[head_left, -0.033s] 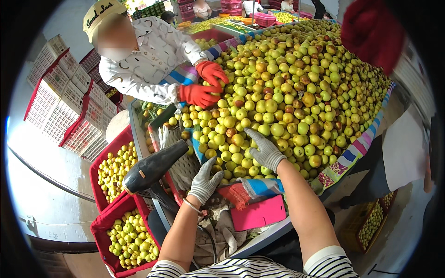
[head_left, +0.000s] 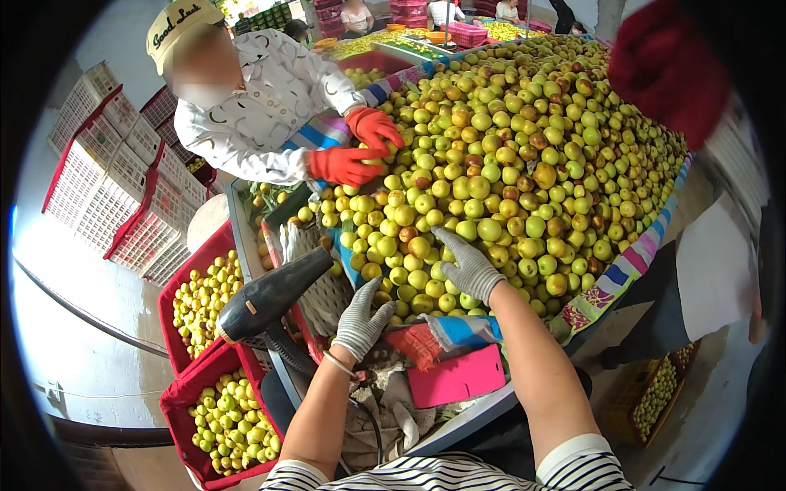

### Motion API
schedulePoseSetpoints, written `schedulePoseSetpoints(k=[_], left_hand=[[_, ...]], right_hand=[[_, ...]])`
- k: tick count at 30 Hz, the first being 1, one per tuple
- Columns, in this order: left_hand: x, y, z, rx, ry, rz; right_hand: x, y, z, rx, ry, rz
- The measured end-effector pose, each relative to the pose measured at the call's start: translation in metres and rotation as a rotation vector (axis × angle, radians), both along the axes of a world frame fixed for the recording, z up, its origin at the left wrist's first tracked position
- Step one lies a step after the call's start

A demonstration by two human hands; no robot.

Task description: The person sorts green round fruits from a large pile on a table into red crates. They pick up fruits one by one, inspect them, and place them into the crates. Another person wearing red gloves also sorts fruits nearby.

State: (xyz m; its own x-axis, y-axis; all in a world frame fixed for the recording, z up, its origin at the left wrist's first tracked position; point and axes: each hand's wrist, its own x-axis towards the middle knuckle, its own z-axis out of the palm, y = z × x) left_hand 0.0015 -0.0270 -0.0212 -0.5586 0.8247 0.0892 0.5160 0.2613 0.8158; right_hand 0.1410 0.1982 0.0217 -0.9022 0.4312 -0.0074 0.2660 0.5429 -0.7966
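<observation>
A large heap of yellow-green jujubes point(head_left: 491, 164), some with brown patches, fills the table before me. My right hand point(head_left: 470, 270), in a grey striped knit glove, rests at the heap's near side, fingers stretched against the fruit. To its left my left hand point(head_left: 360, 323), gloved the same way, touches the heap's near edge, its fingers out and thumb apart. Neither hand grips anything. A black hair dryer point(head_left: 274, 295) lies left of my left hand. Below my hands lies a pink phone case point(head_left: 457, 376) on the table edge.
Across the heap a co-worker's red-gloved hands point(head_left: 348, 166) handle jujubes. Red-lined crates point(head_left: 176, 401) of jujubes stand at lower left, stacked white crates point(head_left: 98, 176) behind. A dark red blurred shape point(head_left: 671, 69) hangs at upper right. A person in dark trousers point(head_left: 655, 315) stands right.
The co-worker's lower red-gloved hand has shifted slightly left. The dark red shape at upper right has moved a little to the right and down. My hands have stayed in place.
</observation>
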Motion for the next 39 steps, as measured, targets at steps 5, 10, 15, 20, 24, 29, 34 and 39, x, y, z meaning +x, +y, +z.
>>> schedulePoseSetpoints(k=[5, 10, 15, 20, 24, 29, 34, 39], left_hand=[[0.001, 0.001, 0.005, 0.016, 0.123, 0.039], [0.001, 0.001, 0.007, -0.025, 0.218, 0.042], [0.003, 0.0, 0.009, -0.071, 0.231, 0.069], [0.01, 0.001, 0.021, -0.077, 0.292, 0.07], [0.012, 0.01, 0.033, 0.057, 0.376, -0.185], [0.029, 0.049, 0.04, 0.018, 0.454, -0.566], [0.021, 0.1, 0.015, -0.149, 0.654, -0.418], [0.026, 0.137, 0.01, -0.231, 0.711, -0.237]], right_hand=[[-0.001, 0.0, -0.01, -0.053, 0.053, 0.071], [-0.005, -0.003, -0.023, -0.128, 0.086, 0.164], [-0.01, -0.007, -0.032, -0.154, 0.118, 0.101], [-0.01, -0.012, -0.014, -0.137, 0.084, -0.057], [-0.01, -0.008, -0.02, 0.024, 0.164, -0.113], [-0.014, -0.009, -0.025, -0.027, 0.231, -0.115], [-0.017, -0.005, -0.027, 0.069, 0.371, -0.122], [-0.012, -0.011, -0.002, 0.215, 0.36, -0.172]])
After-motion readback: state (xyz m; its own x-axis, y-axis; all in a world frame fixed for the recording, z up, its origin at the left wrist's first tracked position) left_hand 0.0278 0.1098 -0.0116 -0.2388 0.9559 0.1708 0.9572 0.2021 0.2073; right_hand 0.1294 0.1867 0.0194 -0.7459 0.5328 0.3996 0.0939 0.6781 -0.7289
